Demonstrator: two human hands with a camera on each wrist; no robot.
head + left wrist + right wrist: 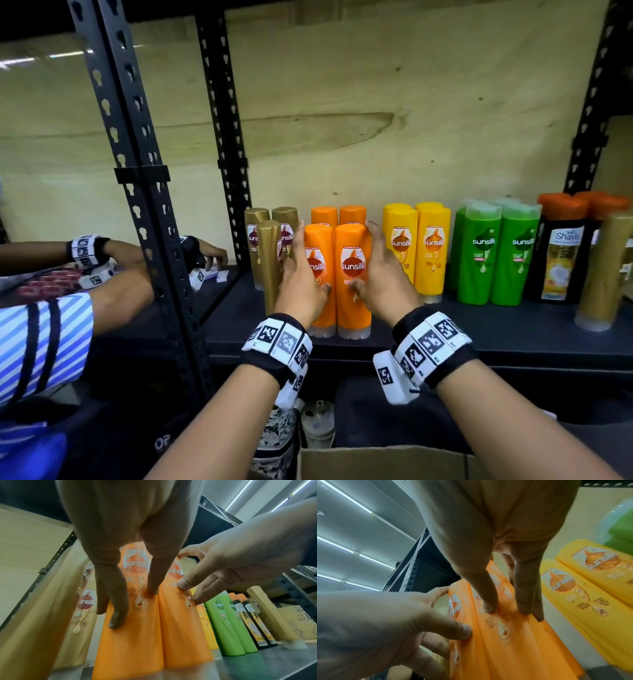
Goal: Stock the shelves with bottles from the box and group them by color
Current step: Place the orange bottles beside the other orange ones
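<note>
Two hands frame the front pair of orange bottles (pixel 337 274) on the dark shelf (pixel 479 329). Left hand (pixel 301 284) wraps the left front orange bottle: fingers along its outer side, thumb pressed on the label face. Right hand (pixel 380 281) mirrors it on the right front bottle, fingers round the far side, thumb on the front. Both bottles upright, touching each other, bases on the shelf. Two more orange bottles stand directly behind them.

Colour groups along the shelf, left to right: gold bottles (pixel 270 246), orange, yellow bottles (pixel 416 246), green bottles (pixel 496 253), then dark bottles (pixel 561 253) with orange caps. One tall gold bottle (pixel 603 270) stands alone at the far right, near the shelf's front edge. The front gold bottle touches the back of the left hand.

Cardboard box (pixel 376 462) sits below the shelf edge, only its rim in view; contents not visible.

Second person (pixel 44 339) in a striped sleeve works at the adjoining rack to the left.
</note>
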